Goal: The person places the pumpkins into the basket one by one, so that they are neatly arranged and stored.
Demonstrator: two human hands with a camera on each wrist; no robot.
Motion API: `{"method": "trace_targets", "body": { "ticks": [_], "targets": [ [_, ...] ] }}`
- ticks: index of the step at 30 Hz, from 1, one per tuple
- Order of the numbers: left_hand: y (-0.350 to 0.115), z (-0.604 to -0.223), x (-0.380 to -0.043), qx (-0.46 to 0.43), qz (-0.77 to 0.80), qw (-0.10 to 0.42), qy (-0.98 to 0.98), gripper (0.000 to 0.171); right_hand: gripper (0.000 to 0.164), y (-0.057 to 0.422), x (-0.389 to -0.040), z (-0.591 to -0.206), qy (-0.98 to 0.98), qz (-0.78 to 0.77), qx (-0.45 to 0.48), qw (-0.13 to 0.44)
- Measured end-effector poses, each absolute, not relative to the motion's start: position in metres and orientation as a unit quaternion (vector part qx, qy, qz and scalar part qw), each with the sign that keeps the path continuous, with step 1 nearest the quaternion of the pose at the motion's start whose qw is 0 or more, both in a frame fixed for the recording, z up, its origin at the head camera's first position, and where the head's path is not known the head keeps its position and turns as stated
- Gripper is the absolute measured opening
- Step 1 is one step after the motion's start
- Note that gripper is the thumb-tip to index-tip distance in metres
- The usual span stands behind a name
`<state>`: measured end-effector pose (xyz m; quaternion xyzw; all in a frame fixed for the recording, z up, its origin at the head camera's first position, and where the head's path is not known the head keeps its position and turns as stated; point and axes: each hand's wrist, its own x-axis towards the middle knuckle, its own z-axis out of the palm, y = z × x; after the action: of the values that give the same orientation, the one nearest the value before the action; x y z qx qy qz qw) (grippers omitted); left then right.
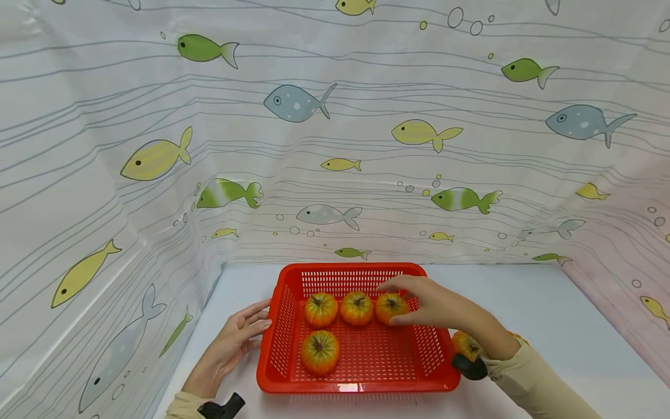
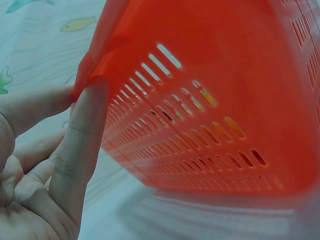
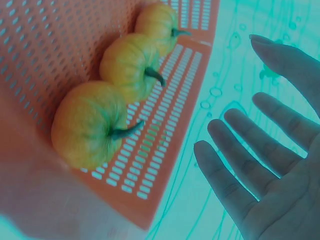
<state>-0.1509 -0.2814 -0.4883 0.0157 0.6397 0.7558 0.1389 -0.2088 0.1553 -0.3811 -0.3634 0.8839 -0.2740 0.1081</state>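
I have the right hand (image 1: 421,299) spread and empty, above and apart from the rightmost pumpkin (image 1: 389,308) inside the red plastic basket (image 1: 377,387); the left hand (image 1: 235,336) touches its left rim (image 1: 264,352), fingers loosely extended.

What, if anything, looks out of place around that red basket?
At least one partly hidden pumpkin sits outside the red plastic basket, on its right, looking stray because four other pumpkins are inside. No spill shows.
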Motion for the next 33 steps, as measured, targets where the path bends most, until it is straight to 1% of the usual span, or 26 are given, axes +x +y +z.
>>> {"method": "trace_targets", "body": {
  "ticks": [10, 18, 24, 33],
  "targets": [
    [-0.281, -0.487, -0.151, 0.018, 0.756, 0.138, 0.64, 0.066, 0.057, 0.187, -0.208, -0.378, 0.89, -0.289, -0.345, 0.075],
    [-0.282, -0.488, -0.151, 0.024, 0.755, 0.137, 0.641, 0.066, 0.059, 0.218, -0.204, -0.384, 0.889, -0.318, -0.321, 0.069],
    [-0.282, -0.488, -0.151, 0.017, 0.755, 0.136, 0.641, 0.066, 0.062, 0.243, -0.199, -0.393, 0.9, -0.318, -0.294, 0.046],
    [-0.281, -0.488, -0.15, 0.017, 0.758, 0.137, 0.637, 0.067, 0.058, 0.286, -0.184, -0.417, 0.926, -0.29, -0.241, 0.02]
  ]
}}
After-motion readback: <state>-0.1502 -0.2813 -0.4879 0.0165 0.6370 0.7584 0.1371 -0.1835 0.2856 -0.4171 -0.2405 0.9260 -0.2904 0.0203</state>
